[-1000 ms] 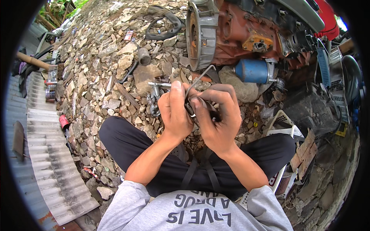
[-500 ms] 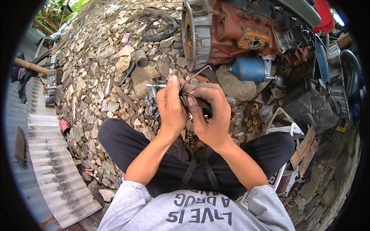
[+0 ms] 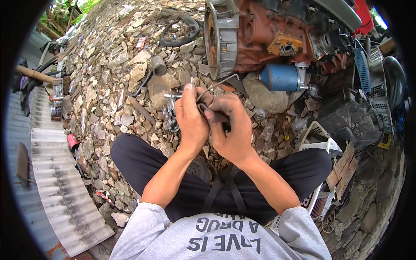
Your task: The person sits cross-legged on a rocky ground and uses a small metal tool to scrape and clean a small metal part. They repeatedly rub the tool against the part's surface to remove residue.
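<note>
- My left hand (image 3: 190,123) is closed, thumb up along the bent metal rod (image 3: 218,85) near its lower end, pinching it, as I judge, so that the rod does not twist.
- My right hand (image 3: 232,130) is curled around a dark piece (image 3: 222,118), thumb pressed on it from my side; that grip seems to steady it against the rod. What the piece is, and whether the rod goes into it, my fingers hide.
- The rod slants up and away to my right, its hooked end free above the ground, perhaps because both hands crowd the other end.
- Both hands meet in front of me between my spread knees in black trousers (image 3: 136,158), which leaves my wrists room.
- Just beyond my left hand, shiny metal parts (image 3: 172,100) lie by a flat stone (image 3: 162,86), within easy reach.
- Farther out, the reddish engine (image 3: 255,52) stands on the rubble, its blue cylinder (image 3: 279,78) just above a big rock (image 3: 264,95); whether the rock props it I cannot tell.
- To my right sits a white crate (image 3: 315,130), near a black container (image 3: 349,121).
</note>
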Demonstrator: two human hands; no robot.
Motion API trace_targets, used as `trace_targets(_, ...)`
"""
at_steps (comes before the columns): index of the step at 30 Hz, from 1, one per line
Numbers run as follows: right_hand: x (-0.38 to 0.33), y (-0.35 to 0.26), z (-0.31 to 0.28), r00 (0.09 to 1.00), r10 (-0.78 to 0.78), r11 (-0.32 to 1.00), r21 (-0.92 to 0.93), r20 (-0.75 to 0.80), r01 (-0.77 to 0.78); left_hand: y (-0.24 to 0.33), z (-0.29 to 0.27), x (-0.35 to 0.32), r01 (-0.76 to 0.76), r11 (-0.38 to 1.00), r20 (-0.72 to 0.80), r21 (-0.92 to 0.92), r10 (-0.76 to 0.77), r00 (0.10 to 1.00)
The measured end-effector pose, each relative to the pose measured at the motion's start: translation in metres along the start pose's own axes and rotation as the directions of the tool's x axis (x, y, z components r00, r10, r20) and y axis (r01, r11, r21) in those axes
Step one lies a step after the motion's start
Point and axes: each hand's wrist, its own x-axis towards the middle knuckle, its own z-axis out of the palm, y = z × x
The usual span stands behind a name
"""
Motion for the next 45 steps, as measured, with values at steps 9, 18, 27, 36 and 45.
trace_targets(9, -0.002, 0.011, 0.002, 0.995, -0.097, 0.995, 0.001, -0.019, 0.097, -0.006, 0.000, 0.004, 0.089, 0.991, 0.052, -0.098, -0.084, 0.995)
trace_targets(18, -0.006, 0.017, -0.006, 0.998, -0.053, 0.998, -0.027, 0.046, 0.055, -0.002, 0.000, -0.001, 0.074, 0.997, 0.098, -0.009, -0.072, 0.993)
trace_targets(27, 0.014, -0.003, -0.018, 0.828, 0.560, 0.784, 0.344, -0.034, -0.517, -0.008, 0.003, -0.001, 0.174, 0.970, 0.215, -0.168, -0.136, 0.967)
trace_targets(36, 0.018, -0.033, -0.028, 0.959, 0.283, 0.959, 0.041, -0.031, -0.281, -0.006, -0.007, 0.004, 0.279, 0.899, 0.250, -0.337, -0.200, 0.947)
trace_targets(45, -0.002, -0.020, -0.007, 0.997, 0.064, 0.986, -0.154, 0.039, -0.057, 0.007, -0.005, -0.004, -0.098, 0.995, 0.058, -0.007, 0.099, 0.993)
